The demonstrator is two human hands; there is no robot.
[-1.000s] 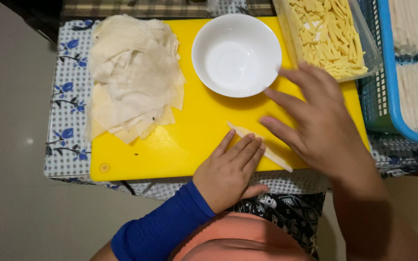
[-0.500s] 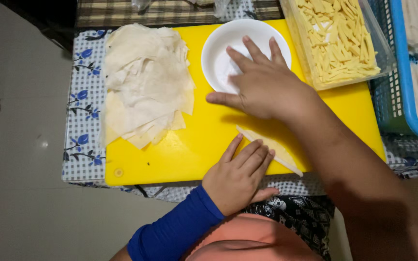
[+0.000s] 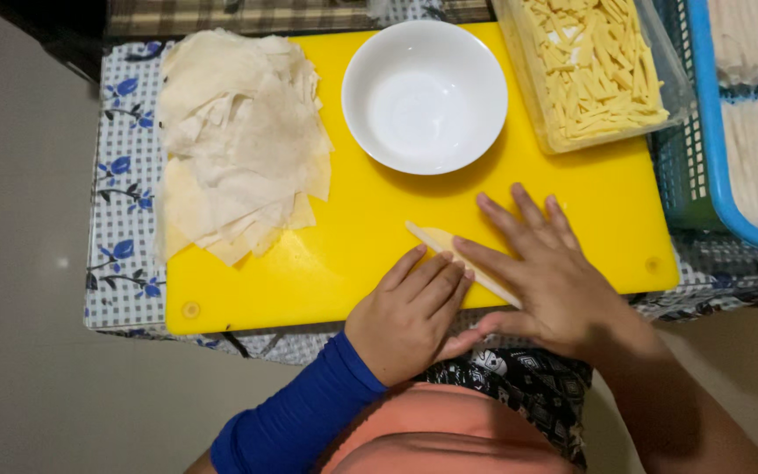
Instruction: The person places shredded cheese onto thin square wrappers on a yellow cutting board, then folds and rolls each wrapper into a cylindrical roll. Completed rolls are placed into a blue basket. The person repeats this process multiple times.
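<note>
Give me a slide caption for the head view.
Both hands, left and right, press a thin rolled wrapper on a yellow board.

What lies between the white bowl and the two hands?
Only bare yellow cutting board separates the white bowl from the hands, as the head view shows.

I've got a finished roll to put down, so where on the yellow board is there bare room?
The yellow plastic cutting board is bare at its right end, between the clear tub of pale strips and the right hand, and along its front-left edge below the stack of thin pale wrappers. It is crowded at the front middle, where both hands, left hand included, press the thin rolled wrapper.
</note>
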